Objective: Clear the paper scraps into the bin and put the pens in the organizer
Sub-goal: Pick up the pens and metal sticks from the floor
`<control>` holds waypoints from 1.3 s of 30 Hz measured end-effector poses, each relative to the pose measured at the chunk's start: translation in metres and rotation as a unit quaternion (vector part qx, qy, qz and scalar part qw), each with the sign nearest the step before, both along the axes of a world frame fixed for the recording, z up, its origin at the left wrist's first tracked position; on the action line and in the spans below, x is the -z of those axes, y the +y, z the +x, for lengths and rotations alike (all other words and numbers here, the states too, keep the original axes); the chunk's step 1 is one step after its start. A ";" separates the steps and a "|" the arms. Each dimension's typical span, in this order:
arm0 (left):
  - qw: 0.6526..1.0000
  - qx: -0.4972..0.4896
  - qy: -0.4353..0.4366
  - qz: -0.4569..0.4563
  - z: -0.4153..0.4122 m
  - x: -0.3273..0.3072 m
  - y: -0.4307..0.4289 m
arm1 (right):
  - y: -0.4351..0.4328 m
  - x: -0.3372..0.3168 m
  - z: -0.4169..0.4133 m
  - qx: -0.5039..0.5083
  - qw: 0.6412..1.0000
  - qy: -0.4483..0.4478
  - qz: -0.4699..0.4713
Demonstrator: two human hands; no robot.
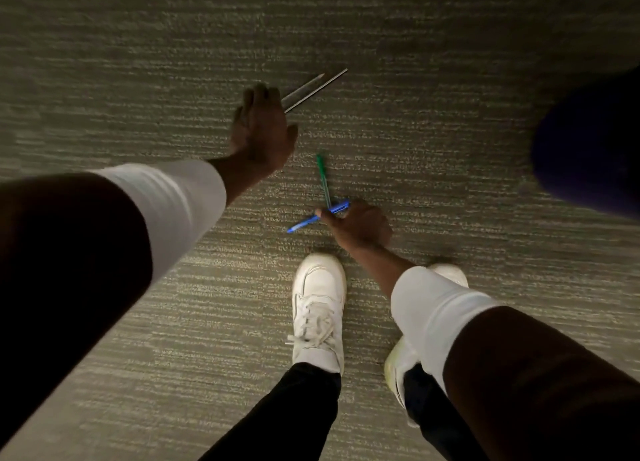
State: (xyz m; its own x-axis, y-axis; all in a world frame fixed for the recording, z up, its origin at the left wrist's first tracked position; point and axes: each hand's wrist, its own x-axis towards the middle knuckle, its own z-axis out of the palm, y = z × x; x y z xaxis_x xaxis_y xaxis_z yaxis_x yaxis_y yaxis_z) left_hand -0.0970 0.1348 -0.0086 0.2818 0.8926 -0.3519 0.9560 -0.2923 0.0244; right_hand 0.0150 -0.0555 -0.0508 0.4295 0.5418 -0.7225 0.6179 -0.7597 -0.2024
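I look down at a striped grey carpet. My right hand (360, 225) grips a blue pen (304, 222) and a green pen (322, 174) that cross between the fingers; the green one points away from me. My left hand (261, 131) reaches further out, fingers curled over the near ends of two dark grey pens (317, 88) that lie side by side and stick out to the upper right. Whether the left hand grips them or only touches them is not clear. No paper scraps, bin or organizer are in view.
My two white sneakers (318, 308) stand on the carpet (450, 79) just below the right hand. A dark blue rounded object (588, 148) fills the right edge. White sleeves cover both forearms.
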 end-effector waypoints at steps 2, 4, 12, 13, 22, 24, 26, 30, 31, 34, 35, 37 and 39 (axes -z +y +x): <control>1.000 0.015 -0.005 0.006 0.008 0.009 0.012 | 0.007 0.001 -0.008 0.002 0.999 -0.014 0.031; 0.999 0.032 -0.011 0.008 0.016 0.021 0.022 | 0.016 0.002 -0.013 -0.005 0.997 -0.026 0.072; 0.998 0.056 -0.020 0.008 0.021 0.049 0.031 | 0.041 0.007 -0.025 -0.062 0.990 -0.041 0.116; 0.998 0.061 -0.024 0.008 0.021 0.050 0.030 | 0.041 0.007 -0.025 -0.062 0.990 -0.039 0.120; 0.985 0.157 0.073 0.021 0.030 0.058 0.028 | 0.033 0.011 0.009 -0.038 0.979 0.086 0.182; 0.990 0.116 0.083 0.013 0.036 0.058 0.025 | 0.031 0.011 0.024 0.018 0.977 0.124 0.173; 0.992 0.083 0.090 0.019 0.039 0.058 0.022 | 0.030 0.010 0.038 0.066 0.972 0.164 0.155; 0.993 0.068 0.100 -0.015 0.039 0.059 0.017 | 0.021 0.005 0.069 0.143 0.951 0.242 0.130; 0.992 0.072 0.105 -0.024 0.038 0.057 0.016 | 0.018 0.003 0.075 0.152 0.948 0.248 0.128; 0.990 0.063 0.114 -0.044 0.039 0.052 0.008 | 0.009 -0.006 0.091 0.149 0.952 0.234 0.128; 0.992 0.048 0.108 -0.048 0.039 0.049 0.004 | 0.005 -0.010 0.095 0.152 0.953 0.231 0.127; 0.993 0.046 0.104 -0.037 0.037 0.047 0.002 | -0.002 -0.016 0.100 0.161 0.951 0.234 0.124; 0.993 0.048 0.100 -0.051 0.036 0.047 -0.001 | -0.008 -0.024 0.102 0.157 0.951 0.239 0.119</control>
